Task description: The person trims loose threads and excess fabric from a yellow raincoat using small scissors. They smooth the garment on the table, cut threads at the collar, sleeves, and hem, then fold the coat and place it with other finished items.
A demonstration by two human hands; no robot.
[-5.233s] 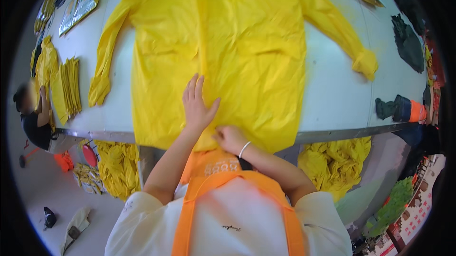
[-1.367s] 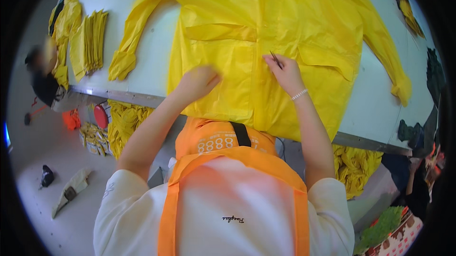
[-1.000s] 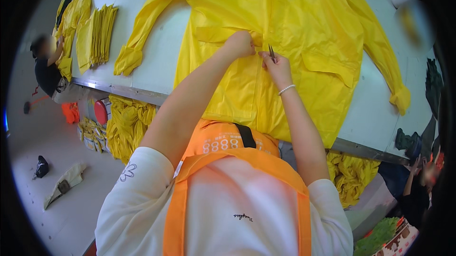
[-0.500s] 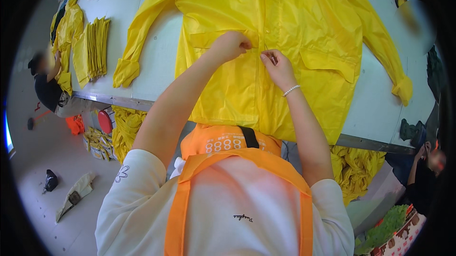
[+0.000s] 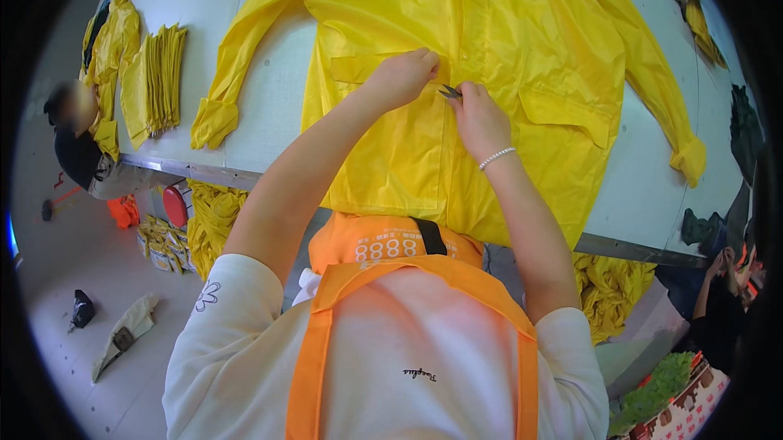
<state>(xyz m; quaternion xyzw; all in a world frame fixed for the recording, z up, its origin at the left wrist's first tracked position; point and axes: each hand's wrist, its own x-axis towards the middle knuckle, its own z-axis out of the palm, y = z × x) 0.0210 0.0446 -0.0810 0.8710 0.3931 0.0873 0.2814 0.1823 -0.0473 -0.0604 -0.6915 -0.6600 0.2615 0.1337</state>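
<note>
A yellow raincoat lies spread front up, with its sleeves out to both sides. Over the inner end of its left-hand pocket flap is my left hand, fingers pinched together. What they grip, if anything, is too small to make out. Close beside it, at the front placket, my right hand is closed around small thread snips. Their dark pointed blades stick out toward my left fingers, slightly apart at the tips. The snips' handles are hidden in my palm.
The pale table has a metal front edge. Folded yellow garments stand in a row at left, near another person. Yellow fabric heaps lie below the table. Dark green items and another person are at right.
My right hand has turned, and the snips' blades now show beyond its fingers. My left hand has shifted slightly right and up, bringing both hands closer together.
</note>
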